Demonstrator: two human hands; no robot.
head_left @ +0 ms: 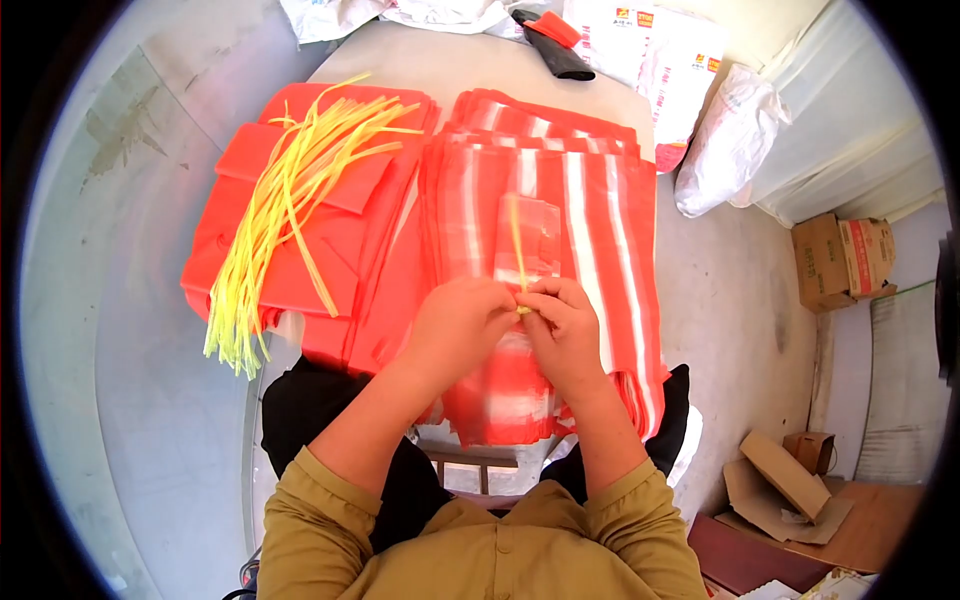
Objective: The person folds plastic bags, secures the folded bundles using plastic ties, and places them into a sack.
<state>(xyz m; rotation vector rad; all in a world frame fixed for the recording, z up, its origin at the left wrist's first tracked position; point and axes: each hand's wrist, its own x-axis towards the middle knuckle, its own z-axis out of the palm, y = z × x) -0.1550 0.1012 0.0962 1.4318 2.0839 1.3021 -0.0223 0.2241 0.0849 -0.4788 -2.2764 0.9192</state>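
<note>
My left hand and my right hand meet fingertip to fingertip, both closed in a pinch on a thin yellow strip. One end of the strip stands out beyond my fingers; the part between the fingertips is mostly covered. Under the hands lies a folded bundle of red and clear plastic, blurred near my wrists. It rests on a thick stack of red-and-white striped plastic bags. Left of that, a bunch of loose yellow strips lies across a pile of folded red plastic.
Both stacks lie on a pale table. At its far edge are a black and red item and printed white sacks. A white bag and cardboard boxes stand on the right. Flattened cardboard lies lower right.
</note>
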